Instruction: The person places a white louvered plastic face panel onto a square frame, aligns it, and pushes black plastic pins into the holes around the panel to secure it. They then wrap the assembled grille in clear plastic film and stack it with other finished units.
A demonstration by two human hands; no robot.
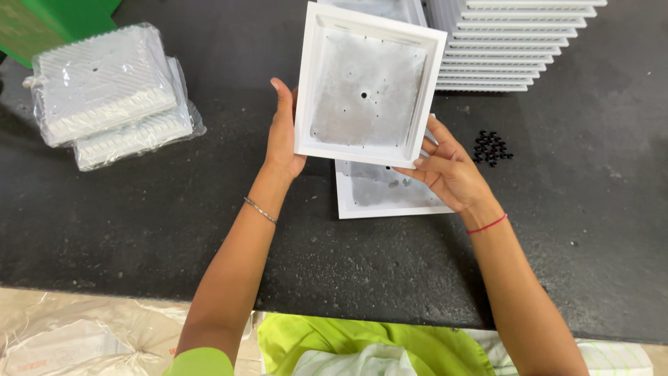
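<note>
Head view, looking down: a wide black work surface (139,230) with a rough, speckled top fills most of the picture. At its upper right a tall stack of white finned panels (511,42) is seen, stepped back layer on layer. At upper left two similar finned panels, wrapped in clear plastic (111,94), lie one on the other beside a green object (49,21) in the corner.

In the middle a square white tray-shaped housing (369,87) with a raised rim and a dull grey metal floor is held up off the surface, tilted toward the camera, its hollow side shown. Small holes are drilled in the floor, one larger near the centre. Directly beneath it a second like housing (390,191) lies flat on the surface, partly hidden.

The held housing is gripped at opposite edges. The left hand (282,136) is pressed flat along the left rim, fingers together and extended upward, thumb behind and unseen. The right hand (449,170) is clamped on the lower right corner, thumb on the front of the rim, fingers curled behind.

The piece is judged stiff and moderately weighty, like cast metal with a painted frame; no flex is seen. The smooth rim may be slippery, so opposite edges are the sound place to hold it.

Just right of the right hand a small cluster of black rings (492,147) lies on the surface.
</note>
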